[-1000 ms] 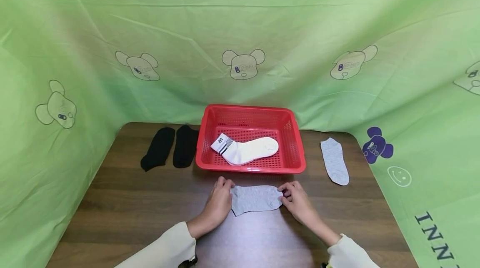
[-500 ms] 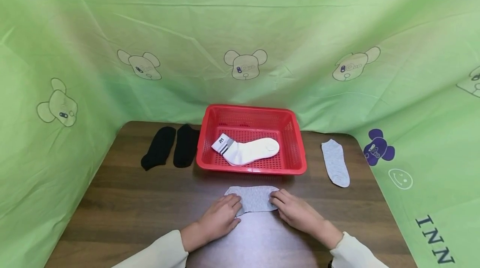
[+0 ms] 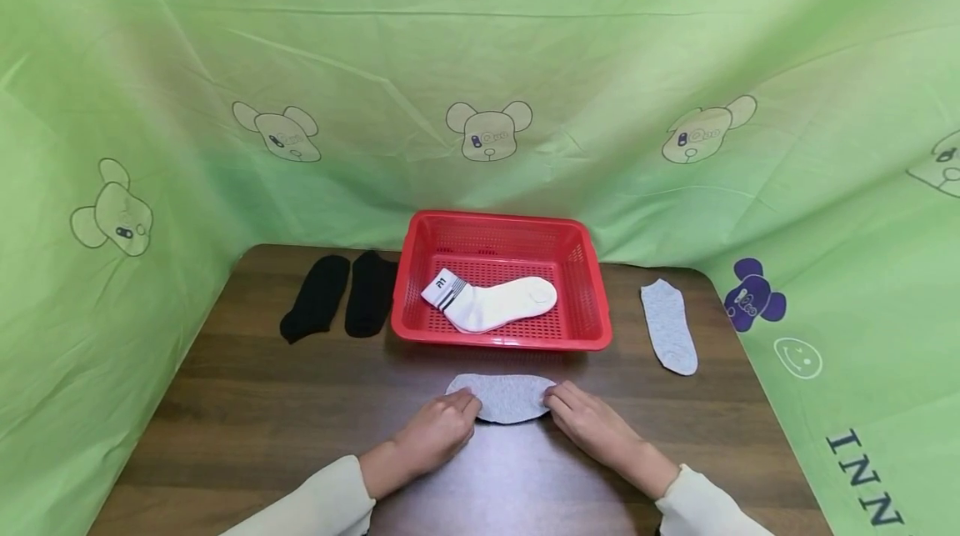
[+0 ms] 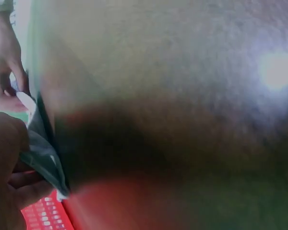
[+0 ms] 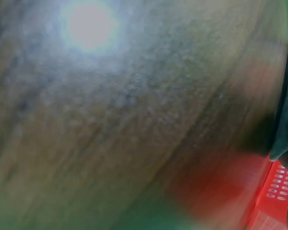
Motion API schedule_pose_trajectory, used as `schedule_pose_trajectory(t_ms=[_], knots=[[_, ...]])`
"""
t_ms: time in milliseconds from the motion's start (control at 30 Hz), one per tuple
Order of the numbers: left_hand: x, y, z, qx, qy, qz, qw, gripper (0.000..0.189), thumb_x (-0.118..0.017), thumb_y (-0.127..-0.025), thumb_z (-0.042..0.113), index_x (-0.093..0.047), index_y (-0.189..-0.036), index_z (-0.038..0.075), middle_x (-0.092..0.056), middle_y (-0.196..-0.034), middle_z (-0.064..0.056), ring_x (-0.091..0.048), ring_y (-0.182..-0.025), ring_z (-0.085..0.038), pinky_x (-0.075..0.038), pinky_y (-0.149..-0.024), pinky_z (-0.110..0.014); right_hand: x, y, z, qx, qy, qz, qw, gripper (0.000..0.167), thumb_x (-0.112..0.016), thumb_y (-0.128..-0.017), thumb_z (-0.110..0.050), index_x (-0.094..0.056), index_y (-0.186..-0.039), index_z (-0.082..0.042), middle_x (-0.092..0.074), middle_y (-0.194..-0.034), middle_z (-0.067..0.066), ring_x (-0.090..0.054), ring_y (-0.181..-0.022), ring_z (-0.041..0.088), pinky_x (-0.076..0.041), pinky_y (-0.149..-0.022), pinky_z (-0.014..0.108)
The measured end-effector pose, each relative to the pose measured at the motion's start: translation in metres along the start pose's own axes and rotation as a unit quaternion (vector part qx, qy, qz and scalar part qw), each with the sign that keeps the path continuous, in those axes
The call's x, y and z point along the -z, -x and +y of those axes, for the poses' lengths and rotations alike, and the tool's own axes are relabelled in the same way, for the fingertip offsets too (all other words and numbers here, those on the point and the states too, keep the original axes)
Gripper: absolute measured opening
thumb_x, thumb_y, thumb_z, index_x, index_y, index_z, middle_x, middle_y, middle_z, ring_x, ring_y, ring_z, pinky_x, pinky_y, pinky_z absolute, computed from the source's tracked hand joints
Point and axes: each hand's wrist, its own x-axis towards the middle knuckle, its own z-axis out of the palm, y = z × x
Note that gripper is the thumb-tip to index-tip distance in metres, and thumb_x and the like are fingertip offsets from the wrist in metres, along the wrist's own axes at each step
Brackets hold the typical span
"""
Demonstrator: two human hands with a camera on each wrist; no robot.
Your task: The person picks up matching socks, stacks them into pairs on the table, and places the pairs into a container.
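Observation:
A light grey ankle sock point(image 3: 512, 398) lies sideways in front of the red basket, stretched between both hands. My left hand point(image 3: 437, 433) pinches its left end, fingertips on the near edge. At the right end, my right hand point(image 3: 596, 426) grips the sock between thumb and fingers. In the left wrist view the left hand point(image 4: 9, 167) holds a fold of the sock point(image 4: 43, 153), and the other hand point(image 4: 7, 67) pinches its far end. Only a corner of the sock point(image 5: 285, 120) shows at the right edge of the right wrist view.
The red basket point(image 3: 501, 343) behind the hands holds a white sock point(image 3: 504, 303) with dark stripes. Two black socks point(image 3: 321, 296) lie left of it. Another grey sock point(image 3: 669, 326) lies at the right on the wooden table point(image 3: 285, 411). A green curtain point(image 3: 360, 44) encloses the table.
The left hand has shifted from the sock's far left corner to its near edge, and the right hand has moved slightly nearer. The sock's near edge has changed shape, now rounded.

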Motion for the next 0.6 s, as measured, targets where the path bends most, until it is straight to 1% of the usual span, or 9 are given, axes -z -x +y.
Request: schedule_pose_trajectory(t_ms=[67, 133, 233, 300, 367, 433, 467, 533, 600], knots=[[0.003, 0.001, -0.002, 0.013, 0.036, 0.024, 0.9990, 0.014, -0.073, -0.086, 0.009, -0.061, -0.092, 0.008, -0.067, -0.084, 0.001, -0.068, -0.077, -0.011, -0.058, -0.068, -0.026, 0.003, 0.000, -0.001, -0.008, -0.010, 0.014, 0.9998, 0.041, -0.029, -0.111, -0.015, -0.067, -0.101, -0.002, -0.064, -0.097, 0.003, -0.062, -0.089, 0.016, -0.054, -0.081, 0.027], [0.008, 0.002, -0.004, 0.025, 0.082, 0.041, 0.9955, 0.015, -0.074, -0.085, 0.006, -0.064, -0.097, 0.006, -0.070, -0.088, 0.000, -0.070, -0.079, -0.011, -0.059, -0.069, -0.025, 0.008, -0.001, -0.002, -0.026, -0.035, 0.029, 0.9987, 0.038, -0.033, -0.110, -0.016, -0.067, -0.102, -0.001, -0.064, -0.096, 0.003, -0.062, -0.089, 0.015, -0.054, -0.082, 0.025], [0.019, 0.001, -0.003, 0.067, 0.158, 0.051, 0.9838, 0.017, -0.073, -0.088, 0.003, -0.068, -0.104, 0.004, -0.075, -0.094, -0.002, -0.072, -0.086, -0.009, -0.059, -0.073, -0.022, 0.016, -0.004, -0.004, -0.068, -0.100, 0.057, 0.9910, 0.021, -0.048, -0.105, -0.011, -0.067, -0.103, -0.002, -0.067, -0.096, 0.001, -0.065, -0.090, 0.014, -0.054, -0.083, 0.024], [0.028, -0.002, -0.003, 0.124, 0.225, 0.042, 0.9655, 0.015, -0.070, -0.092, 0.004, -0.071, -0.106, 0.005, -0.076, -0.095, -0.002, -0.071, -0.085, -0.005, -0.058, -0.071, -0.020, 0.022, -0.008, -0.006, -0.111, -0.147, 0.077, 0.9798, 0.008, -0.061, -0.097, -0.004, -0.067, -0.102, -0.003, -0.068, -0.095, 0.000, -0.066, -0.088, 0.013, -0.054, -0.081, 0.023], [0.035, -0.006, -0.004, 0.197, 0.298, 0.026, 0.9338, 0.012, -0.067, -0.095, 0.006, -0.073, -0.106, 0.005, -0.077, -0.094, -0.001, -0.067, -0.081, -0.002, -0.057, -0.068, -0.019, 0.027, -0.014, -0.009, -0.169, -0.200, 0.084, 0.9614, 0.015, -0.069, -0.089, 0.004, -0.068, -0.101, -0.004, -0.070, -0.093, 0.000, -0.066, -0.085, 0.010, -0.055, -0.078, 0.021], [0.039, -0.012, -0.008, 0.270, 0.364, 0.012, 0.8913, 0.012, -0.065, -0.097, 0.008, -0.074, -0.104, 0.006, -0.077, -0.093, -0.001, -0.064, -0.078, -0.001, -0.055, -0.067, -0.018, 0.030, -0.020, -0.011, -0.245, -0.267, 0.076, 0.9287, 0.020, -0.073, -0.086, 0.007, -0.069, -0.101, -0.005, -0.071, -0.091, 0.002, -0.066, -0.082, 0.006, -0.056, -0.074, 0.020], [0.039, -0.014, -0.011, 0.299, 0.389, 0.008, 0.8714, 0.012, -0.064, -0.098, 0.009, -0.075, -0.103, 0.006, -0.076, -0.092, -0.001, -0.062, -0.076, -0.001, -0.054, -0.066, -0.019, 0.032, -0.023, -0.012, -0.289, -0.302, 0.070, 0.9057, 0.019, -0.074, -0.086, 0.006, -0.069, -0.101, -0.005, -0.072, -0.090, 0.003, -0.065, -0.080, 0.004, -0.056, -0.072, 0.019], [0.036, -0.017, -0.018, 0.338, 0.410, 0.003, 0.8469, 0.013, -0.063, -0.098, 0.008, -0.076, -0.099, 0.005, -0.073, -0.087, 0.001, -0.057, -0.072, -0.001, -0.051, -0.065, -0.018, 0.032, -0.029, -0.014, -0.376, -0.370, 0.053, 0.8481, 0.014, -0.073, -0.090, 0.003, -0.070, -0.102, -0.003, -0.072, -0.090, 0.006, -0.063, -0.080, 0.000, -0.056, -0.072, 0.018], [0.029, -0.018, -0.025, 0.365, 0.415, 0.001, 0.8335, 0.015, -0.062, -0.099, 0.008, -0.075, -0.091, 0.006, -0.064, -0.074, 0.005, -0.050, -0.066, 0.000, -0.045, -0.061, -0.017, 0.030, -0.034, -0.014, -0.449, -0.419, 0.039, 0.7881, 0.012, -0.072, -0.093, -0.001, -0.069, -0.104, 0.001, -0.071, -0.091, 0.010, -0.063, -0.081, 0.000, -0.055, -0.073, 0.018]])
